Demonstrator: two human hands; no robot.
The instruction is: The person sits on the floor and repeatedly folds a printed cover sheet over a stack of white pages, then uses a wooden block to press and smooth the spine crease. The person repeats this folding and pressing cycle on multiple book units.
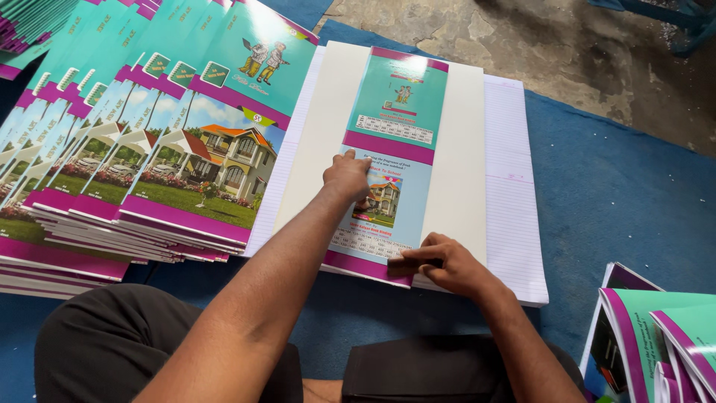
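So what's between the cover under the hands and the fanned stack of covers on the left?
In the head view, only a strip of white board separates the cover from the stack, whose edge overlaps the ruled paper beneath.

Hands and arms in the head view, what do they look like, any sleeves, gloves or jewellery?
Both arms are bare to the frame's lower edge: no sleeves show. The left hand and the right hand wear no gloves, and no rings, watch or bracelets are visible on fingers or wrists. The only clothing in sight is dark fabric over the person's legs.
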